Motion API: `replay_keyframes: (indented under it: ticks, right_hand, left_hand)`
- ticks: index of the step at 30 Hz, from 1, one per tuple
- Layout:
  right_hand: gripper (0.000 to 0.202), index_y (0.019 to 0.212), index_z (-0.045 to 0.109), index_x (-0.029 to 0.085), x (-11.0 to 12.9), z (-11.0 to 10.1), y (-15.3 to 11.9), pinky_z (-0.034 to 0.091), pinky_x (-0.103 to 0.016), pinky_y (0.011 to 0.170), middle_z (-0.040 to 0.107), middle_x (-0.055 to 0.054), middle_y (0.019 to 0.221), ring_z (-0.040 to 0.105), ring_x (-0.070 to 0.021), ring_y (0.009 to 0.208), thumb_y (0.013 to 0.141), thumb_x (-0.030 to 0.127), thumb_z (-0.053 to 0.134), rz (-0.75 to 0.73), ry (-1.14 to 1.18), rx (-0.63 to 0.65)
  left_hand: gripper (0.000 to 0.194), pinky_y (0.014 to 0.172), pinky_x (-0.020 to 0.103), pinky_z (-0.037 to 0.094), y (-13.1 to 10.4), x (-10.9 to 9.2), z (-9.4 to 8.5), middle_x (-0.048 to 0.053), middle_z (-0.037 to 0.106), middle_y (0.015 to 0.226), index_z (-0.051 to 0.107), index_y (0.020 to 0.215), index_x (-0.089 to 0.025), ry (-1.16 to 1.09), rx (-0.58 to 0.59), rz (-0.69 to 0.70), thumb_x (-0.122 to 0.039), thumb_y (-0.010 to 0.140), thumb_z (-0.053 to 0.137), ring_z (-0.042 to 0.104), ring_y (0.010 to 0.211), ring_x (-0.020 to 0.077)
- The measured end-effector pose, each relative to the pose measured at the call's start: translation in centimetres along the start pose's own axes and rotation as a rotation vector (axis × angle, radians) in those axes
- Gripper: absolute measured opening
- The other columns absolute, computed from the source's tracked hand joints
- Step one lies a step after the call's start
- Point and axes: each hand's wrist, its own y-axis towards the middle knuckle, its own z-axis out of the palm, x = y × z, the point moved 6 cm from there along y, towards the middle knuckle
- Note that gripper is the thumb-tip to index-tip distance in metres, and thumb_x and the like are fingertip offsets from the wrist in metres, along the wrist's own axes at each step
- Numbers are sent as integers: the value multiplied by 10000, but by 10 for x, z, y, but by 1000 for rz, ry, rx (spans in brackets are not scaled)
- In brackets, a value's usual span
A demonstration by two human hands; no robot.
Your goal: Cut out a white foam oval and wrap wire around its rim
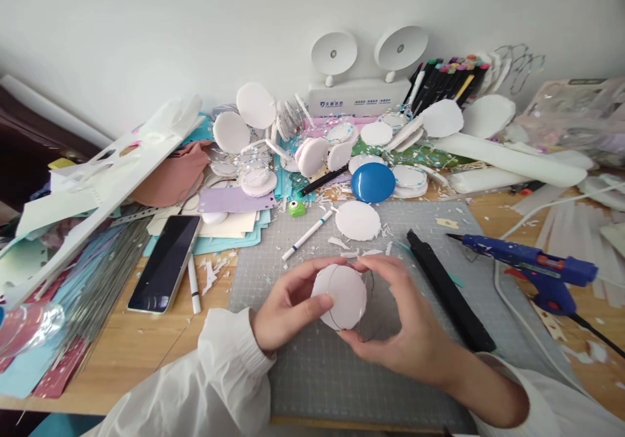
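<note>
There are two hands [288,303] [418,334], two lamp heads [334,53] [401,49], one phone [165,264], one glue gun [534,261] and one cutting mat [381,388].

We're looking out from the person's head, facing forward and steeply down, with the bare left hand [290,310] and bare right hand [415,329] showing close below us, the grey gridded mat [332,385] spreading beneath and the pale, plain wall [195,27] rising beyond.

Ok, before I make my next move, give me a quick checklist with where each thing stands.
1. White disc held by the left hand: ok.
2. Wire ring centred on it: not ok, it reaches past the disc's right edge.
3. Cutting mat free of scraps: not ok, white bits lie near its far edge.
4. Glue gun hot: cannot tell.
5. Phone off the mat: ok.
</note>
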Motion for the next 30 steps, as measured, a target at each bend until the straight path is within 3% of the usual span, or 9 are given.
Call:
replay_keyframes:
  ticks: [4,8,13,17,20,26,30]
  right_hand:
    - [781,1345,364,174,2,-2,1,465,-412,994,500,-133,1235,496,-282,1168,677,275,756,20,49,0]
    - [773,1335,378,193,0,-2,3,451,-430,1003,489,-130,1260,507,-285,1162,665,268,756,69,125,-7]
    - [772,1349,372,238,-12,-1,1,429,-471,1004,497,-125,1289,515,-301,1180,675,259,749,167,307,-11]
    - [713,1366,365,274,-18,0,0,403,-492,1014,513,-126,1302,496,-308,1229,765,434,714,205,566,16]
    - [696,1339,418,293,-20,-1,2,430,-470,972,551,-112,1263,531,-297,1183,764,592,669,232,800,-1]
    - [661,1275,499,277,-20,2,8,431,-433,956,589,-102,1205,542,-284,1145,724,590,689,318,1053,23]
    - [681,1262,496,262,-19,4,9,429,-427,959,593,-106,1172,547,-275,1108,714,621,681,341,1049,58]
  left_hand:
    - [453,960,326,461,3,-5,5,76,658,1251,654,1200,-247,-76,24,44,-274,760,759,596,1145,243]
    - [490,988,354,450,2,-3,6,107,605,1326,628,1234,-213,-122,25,-14,-306,768,747,556,1210,269]
    - [459,865,344,509,1,7,-2,108,621,1268,616,1127,-190,-132,-118,-136,-254,708,793,622,1086,255]
    - [335,718,283,525,0,16,-10,70,695,1078,494,789,-169,-92,-273,-217,-213,680,808,673,892,194]
    - [339,643,226,493,0,15,-10,73,719,935,431,738,-172,-90,-306,-252,-296,752,747,679,816,169]
    - [286,692,296,528,0,8,0,100,720,938,387,774,-186,-248,-209,-266,-242,780,667,701,839,222]
    - [279,593,332,545,1,13,4,107,707,828,427,853,-186,-369,-85,-287,-370,775,621,684,726,239]
